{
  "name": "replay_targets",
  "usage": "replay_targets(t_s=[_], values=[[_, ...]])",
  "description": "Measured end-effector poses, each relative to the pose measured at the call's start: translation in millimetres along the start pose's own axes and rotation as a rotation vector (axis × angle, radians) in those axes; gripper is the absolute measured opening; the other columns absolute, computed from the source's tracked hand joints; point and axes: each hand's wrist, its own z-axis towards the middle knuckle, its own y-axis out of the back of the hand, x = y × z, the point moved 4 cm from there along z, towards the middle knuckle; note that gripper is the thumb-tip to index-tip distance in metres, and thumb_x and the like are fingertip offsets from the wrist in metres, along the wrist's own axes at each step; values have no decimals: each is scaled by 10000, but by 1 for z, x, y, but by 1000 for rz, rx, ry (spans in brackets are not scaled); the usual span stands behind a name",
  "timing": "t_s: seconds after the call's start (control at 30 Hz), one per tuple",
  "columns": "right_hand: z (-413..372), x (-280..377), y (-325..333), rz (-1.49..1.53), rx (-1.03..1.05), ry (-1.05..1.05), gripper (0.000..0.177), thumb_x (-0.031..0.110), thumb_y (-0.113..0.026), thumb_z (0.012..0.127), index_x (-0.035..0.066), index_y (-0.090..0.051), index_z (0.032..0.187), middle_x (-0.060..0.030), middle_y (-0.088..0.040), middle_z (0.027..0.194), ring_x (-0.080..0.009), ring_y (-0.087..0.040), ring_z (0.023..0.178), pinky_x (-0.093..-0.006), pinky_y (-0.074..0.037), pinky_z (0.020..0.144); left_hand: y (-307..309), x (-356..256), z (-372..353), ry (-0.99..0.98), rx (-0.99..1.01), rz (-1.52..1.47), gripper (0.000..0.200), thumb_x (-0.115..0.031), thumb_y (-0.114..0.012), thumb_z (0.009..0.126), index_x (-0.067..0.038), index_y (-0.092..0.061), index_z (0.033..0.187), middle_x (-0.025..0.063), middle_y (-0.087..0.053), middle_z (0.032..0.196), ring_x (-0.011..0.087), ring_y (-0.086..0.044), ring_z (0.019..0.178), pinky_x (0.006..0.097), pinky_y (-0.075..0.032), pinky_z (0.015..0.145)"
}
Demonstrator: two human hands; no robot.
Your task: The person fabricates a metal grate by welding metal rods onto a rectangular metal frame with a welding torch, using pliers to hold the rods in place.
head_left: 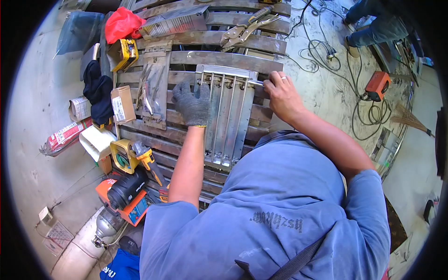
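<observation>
On wooden slats (186, 58), a silvery, long-barred frame (227, 114), left grip (191, 105) wide, right grip (283, 97) narrow on a rod (256, 83)

Slatted bench (184, 57): red bag (122, 25) toward far left corner; yellow box (127, 53) and carton (123, 103) along left edge; grinder (150, 161) toward near left corner. Floor beyond right edge: cables (380, 111), red machine (377, 85), broom (411, 120)

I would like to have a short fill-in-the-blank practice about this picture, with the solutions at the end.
The left hand wears a grey ____.
The right hand wears a finger ____.
In this view, the right hand is nearest the upper ____ corner of the metal frame.

Missing words: glove; ring; right.
</observation>
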Motion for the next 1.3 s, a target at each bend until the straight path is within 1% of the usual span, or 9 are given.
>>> replay_targets(t_s=[0.23,0.33,0.43,0.73,0.83,0.93,1.03,1.13,1.3], values=[[12,6,-24,68,-98,-15,181,78,-676,948,17,-688,1118,-176,-599,1229,-357,-593,1208,-463,-502,1026,2,-9,11,94,-21,-293,591,-319,-773,964,-47,-668,1479,227,-604,1454,404,-569,1375,566,-451,1157],[10,1,-29,93,-97,-59,176,88,-677,959,23,-675,1122,-186,-599,1219,-361,-605,1195,-471,-503,1030,14,-19,31,-215,-127,-74,494,-247,-743,980,-43,-716,1429,207,-717,1320,421,-625,1256,545,-437,1153],[11,-1,-31,67,-96,-45,170,104,-674,970,35,-669,1125,-192,-606,1197,-361,-617,1164,-466,-504,1023,9,-20,43,-486,47,7,440,-239,-733,966,-86,-746,1378,168,-737,1316,411,-641,1240,541,-452,1136],[13,2,-12,-99,-55,7,147,138,-640,1000,37,-668,1103,-150,-639,1118,-322,-628,1121,-441,-510,973,39,-37,81,-441,436,143,400,-257,-765,932,-112,-773,1304,158,-773,1253,390,-700,1185,547,-509,1066],[13,3,-15,-102,14,-20,214,146,-699,1002,48,-660,1188,-165,-632,1161,-342,-620,1140,-456,-516,997,34,-33,85,-448,522,140,383,-202,-775,925,-111,-782,1296,159,-774,1259,405,-696,1201,521,-531,1062],[13,6,-14,-101,-36,-6,130,132,-624,1018,42,-668,1101,-154,-637,1118,-324,-630,1114,-435,-513,976,16,-3,90,-650,463,-101,361,-96,-755,923,-102,-791,1282,162,-778,1255,410,-699,1200,498,-553,1049],[12,6,-15,-62,-23,-1,155,128,-623,1024,34,-677,1135,-160,-643,1129,-325,-631,1122,-434,-516,980,20,2,93,-671,468,-108,389,-23,-741,905,-91,-789,1285,164,-783,1229,405,-715,1141,506,-561,1030],[10,7,-12,-23,7,-3,341,80,-650,1001,17,-657,1336,-173,-634,1206,-347,-612,1157,-452,-510,1025,15,-1,91,-753,390,4,347,-108,-717,912,-123,-787,1252,137,-776,1131,375,-724,1062,505,-571,958],[12,8,-9,-10,73,-15,366,65,-641,1000,8,-650,1362,-181,-635,1215,-353,-612,1174,-450,-506,1040,8,-5,91,-797,350,116,279,-104,-707,909,-120,-779,1178,151,-767,1087,371,-729,1042,509,-575,936]])
